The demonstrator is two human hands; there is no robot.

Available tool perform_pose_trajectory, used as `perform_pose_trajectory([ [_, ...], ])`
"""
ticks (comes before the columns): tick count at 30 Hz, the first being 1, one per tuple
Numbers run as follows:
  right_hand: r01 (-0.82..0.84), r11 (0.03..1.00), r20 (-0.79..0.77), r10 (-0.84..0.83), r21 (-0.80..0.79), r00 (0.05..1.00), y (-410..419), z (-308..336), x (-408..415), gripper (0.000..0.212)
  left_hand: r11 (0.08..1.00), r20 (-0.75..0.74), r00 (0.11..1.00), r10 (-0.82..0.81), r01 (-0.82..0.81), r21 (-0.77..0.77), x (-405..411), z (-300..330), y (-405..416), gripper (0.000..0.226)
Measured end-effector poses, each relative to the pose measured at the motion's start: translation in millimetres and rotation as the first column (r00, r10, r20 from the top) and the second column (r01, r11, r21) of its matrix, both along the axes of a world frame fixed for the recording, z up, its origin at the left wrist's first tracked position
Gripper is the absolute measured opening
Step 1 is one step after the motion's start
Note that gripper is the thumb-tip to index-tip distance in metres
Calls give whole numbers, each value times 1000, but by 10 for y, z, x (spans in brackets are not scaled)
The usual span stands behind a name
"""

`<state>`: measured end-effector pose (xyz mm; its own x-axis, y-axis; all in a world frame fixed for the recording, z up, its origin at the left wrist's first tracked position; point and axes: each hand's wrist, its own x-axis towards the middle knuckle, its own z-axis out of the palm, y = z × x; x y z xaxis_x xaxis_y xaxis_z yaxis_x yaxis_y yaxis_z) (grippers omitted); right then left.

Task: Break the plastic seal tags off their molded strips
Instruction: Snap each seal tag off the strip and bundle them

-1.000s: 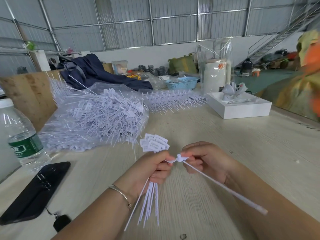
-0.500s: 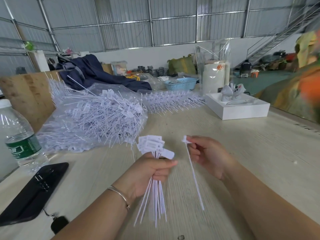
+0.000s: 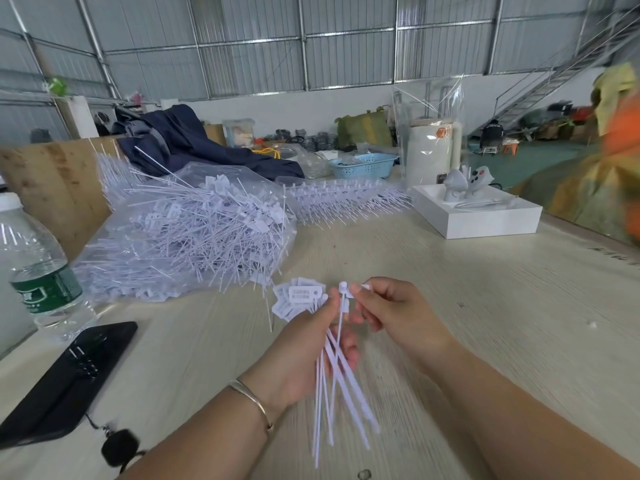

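Just in front of the pile (image 3: 187, 237) of loose tags, my left hand (image 3: 304, 355) grips a bunch (image 3: 301, 299) of tags, tails hanging down; my right hand (image 3: 391, 313) pinches one tag (image 3: 343, 289) by its head, touching the bunch; phone (image 3: 65, 379) left of the pile.

White matt plastic seal tags (image 3: 300, 296); pale wood-grain table (image 3: 485, 306); glossy black phone (image 3: 65, 386).

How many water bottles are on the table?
1. The water bottle stands at the table's left edge, just behind the black phone. Others could be hidden behind the pile of tags.
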<state>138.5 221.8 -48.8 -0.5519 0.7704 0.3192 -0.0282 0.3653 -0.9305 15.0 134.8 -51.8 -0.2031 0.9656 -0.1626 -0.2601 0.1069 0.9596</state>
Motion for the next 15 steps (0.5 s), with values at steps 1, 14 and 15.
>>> perform_pose_trajectory([
  [1,-14,1000,26,13,5,1000,-15,8,-8,46,1000,26,1000,-13,13,21,-8,12,4,51],
  [14,-689,601,145,786,-404,601,-236,17,-18,17,745,-170,805,569,-417,522,-89,130,-56,52],
  [15,-665,639,181,759,-385,625,-246,-1,-29,12,735,-272,748,605,-395,551,-80,113,-51,53],
])
